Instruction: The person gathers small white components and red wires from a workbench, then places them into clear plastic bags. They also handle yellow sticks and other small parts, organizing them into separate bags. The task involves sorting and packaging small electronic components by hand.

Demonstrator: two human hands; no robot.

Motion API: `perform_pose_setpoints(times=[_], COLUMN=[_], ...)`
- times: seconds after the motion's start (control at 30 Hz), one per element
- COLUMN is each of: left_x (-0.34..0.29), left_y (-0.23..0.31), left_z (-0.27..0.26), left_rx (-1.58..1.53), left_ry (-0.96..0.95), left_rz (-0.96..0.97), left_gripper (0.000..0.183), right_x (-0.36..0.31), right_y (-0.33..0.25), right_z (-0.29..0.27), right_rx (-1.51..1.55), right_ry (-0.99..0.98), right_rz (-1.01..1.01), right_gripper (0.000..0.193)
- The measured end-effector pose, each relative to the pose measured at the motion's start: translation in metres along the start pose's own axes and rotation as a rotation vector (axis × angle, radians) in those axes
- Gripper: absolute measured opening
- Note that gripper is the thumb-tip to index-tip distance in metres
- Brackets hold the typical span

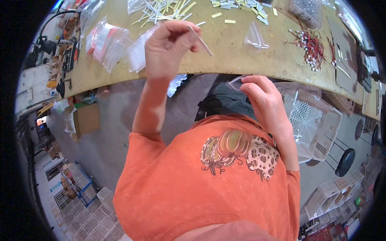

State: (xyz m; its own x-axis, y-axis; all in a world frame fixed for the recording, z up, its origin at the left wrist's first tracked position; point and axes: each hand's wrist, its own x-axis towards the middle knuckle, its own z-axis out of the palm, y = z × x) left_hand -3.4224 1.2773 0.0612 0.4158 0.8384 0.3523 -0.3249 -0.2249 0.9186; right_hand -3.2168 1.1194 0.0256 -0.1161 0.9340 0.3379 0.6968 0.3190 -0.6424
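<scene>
Over the front part of the table, my left hand (169,50) pinches a thin white strip (206,47) between thumb and fingers; the strip slants down to the right. My right hand (263,98) is at the table's front edge, its fingers closed on a small clear plastic bag (235,83). Beyond my left hand lies a loose pile of white and pale yellow strips (161,11). Small yellow and white rectangular pieces (230,21) are scattered at the far middle. Another clear bag (255,39) rests on the tabletop between the two hands' reach.
Clear bags with red and white contents (105,44) lie on the table (225,58) at left. To the right are red wires with white connectors (313,50), a clear plastic box (306,12) and a grey board (343,60). White crates (311,120) stand below at right.
</scene>
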Motion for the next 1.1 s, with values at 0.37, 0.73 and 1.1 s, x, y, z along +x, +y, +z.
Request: perform_pose_setpoints(times=[0.37,0.73,1.1], left_x=[-0.070,-0.062,0.049], left_y=[-0.037,-0.037,-0.054], left_z=[0.054,0.042,0.010], left_rx=[0.076,0.625,0.873], left_ry=[-0.017,-0.273,-0.279], left_rz=[0.007,0.221,-0.115], left_gripper=[0.024,0.017,0.014], right_x=[0.009,0.001,-0.020], right_y=[-0.017,-0.013,0.001], right_z=[0.005,0.005,-0.006], right_rx=[0.081,0.061,0.082], right_ry=[0.001,0.038,0.068], right_rz=[-0.013,-0.011,0.079], right_gripper=[0.025,0.023,0.014])
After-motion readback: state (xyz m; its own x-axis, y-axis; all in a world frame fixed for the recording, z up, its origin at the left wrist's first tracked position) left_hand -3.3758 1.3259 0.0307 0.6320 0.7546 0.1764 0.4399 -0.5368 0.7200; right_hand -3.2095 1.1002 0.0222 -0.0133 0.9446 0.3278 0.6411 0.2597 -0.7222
